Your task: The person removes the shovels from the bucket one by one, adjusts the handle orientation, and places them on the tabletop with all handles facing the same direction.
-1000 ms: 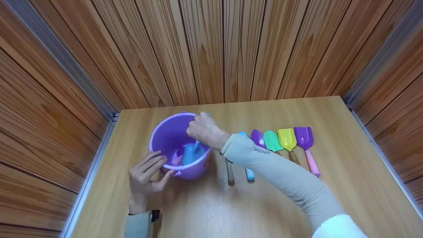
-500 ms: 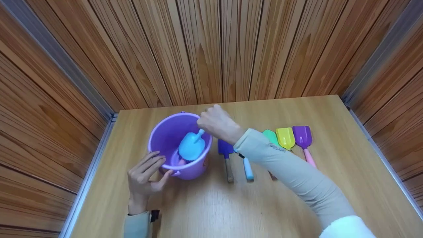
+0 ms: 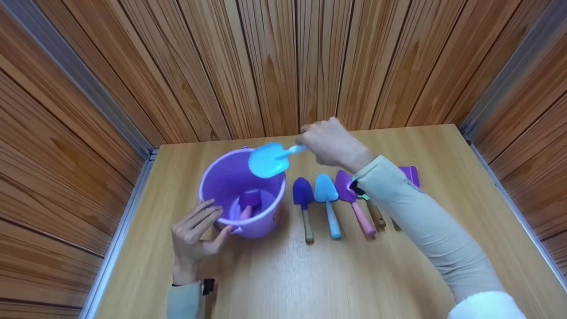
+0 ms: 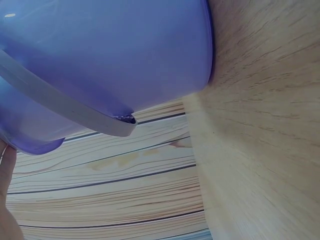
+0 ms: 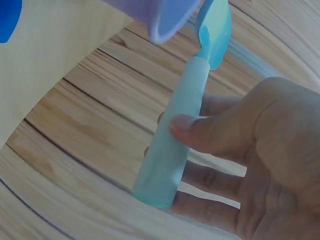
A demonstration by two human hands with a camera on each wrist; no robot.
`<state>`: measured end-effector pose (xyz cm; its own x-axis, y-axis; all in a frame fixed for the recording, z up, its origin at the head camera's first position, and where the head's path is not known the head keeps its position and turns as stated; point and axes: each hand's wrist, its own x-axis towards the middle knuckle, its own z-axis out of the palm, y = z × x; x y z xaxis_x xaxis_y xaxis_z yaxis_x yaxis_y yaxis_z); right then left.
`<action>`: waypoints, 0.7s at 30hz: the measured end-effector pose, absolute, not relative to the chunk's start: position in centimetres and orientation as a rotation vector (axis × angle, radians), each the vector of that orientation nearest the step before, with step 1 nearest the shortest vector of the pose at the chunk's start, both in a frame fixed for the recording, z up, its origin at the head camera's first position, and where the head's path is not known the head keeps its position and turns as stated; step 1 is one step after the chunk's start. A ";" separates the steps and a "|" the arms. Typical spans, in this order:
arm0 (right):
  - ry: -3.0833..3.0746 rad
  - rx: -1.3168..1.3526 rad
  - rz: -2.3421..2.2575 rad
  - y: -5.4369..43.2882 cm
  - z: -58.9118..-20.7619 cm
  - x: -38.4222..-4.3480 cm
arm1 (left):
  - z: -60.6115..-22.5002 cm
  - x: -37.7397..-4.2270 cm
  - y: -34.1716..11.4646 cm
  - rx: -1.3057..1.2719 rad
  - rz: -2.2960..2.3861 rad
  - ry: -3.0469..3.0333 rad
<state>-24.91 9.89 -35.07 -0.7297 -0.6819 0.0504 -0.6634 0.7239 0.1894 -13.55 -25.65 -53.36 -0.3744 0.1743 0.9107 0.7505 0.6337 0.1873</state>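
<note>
My right hand (image 3: 334, 144) grips the handle of a light blue toy shovel (image 3: 268, 160). In the head view its blade overlaps the far right rim of a purple bucket (image 3: 210, 177). The right wrist view shows the thumb and fingers round the pale handle (image 5: 175, 135). My left hand (image 3: 192, 241) holds the bucket's near left rim, fingers at the edge and thumb by the handle lug. A purple shovel with a pink handle (image 3: 246, 212) lies inside the bucket. In the left wrist view the bucket's side (image 4: 120, 55) and its hanging handle (image 4: 65, 102) fill the upper left.
Right of the bucket lie a dark blue trowel (image 3: 303, 192), a light blue trowel (image 3: 326, 189) and a purple trowel with pink handle (image 3: 363, 219). Further right, a brown handle (image 3: 376, 215) and a purple blade (image 3: 412, 175) show around my right sleeve. Wood-panelled walls enclose the table.
My right hand has lifted the light blue shovel up out of the bucket and moved right and back. The purple shovel inside now shows more. My left hand stays at the rim.
</note>
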 end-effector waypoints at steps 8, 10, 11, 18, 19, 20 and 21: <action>-2.933 0.991 0.097 15.4 -35.6 -25.0 | -53.4 -13.6 -25.5 -0.731 -0.742 -1.890; -2.936 0.994 0.155 16.8 -36.1 -24.9 | -53.4 -13.6 -25.5 -0.730 -0.741 -1.891; -2.934 0.997 0.173 17.5 -36.3 -24.9 | -53.4 -13.5 -25.5 -0.732 -0.740 -1.887; -2.983 0.918 0.300 22.1 -37.9 -24.2 | -53.4 -13.6 -25.5 -0.746 -0.748 -1.886; -3.004 0.898 0.336 22.7 -38.1 -24.1 | -53.4 -13.6 -25.5 -0.744 -0.749 -1.890; -3.021 0.880 0.376 23.3 -38.3 -24.1 | -53.4 -13.6 -25.5 -0.743 -0.746 -1.893; -3.038 0.862 0.416 23.8 -38.5 -24.2 | -53.4 -13.6 -25.6 -0.742 -0.747 -1.894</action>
<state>-24.17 23.83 -38.52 -0.8526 -0.5217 0.0291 -0.5103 0.8195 -0.2608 -13.57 -25.59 -53.45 -0.3787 0.1820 0.9075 0.7523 0.6317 0.1872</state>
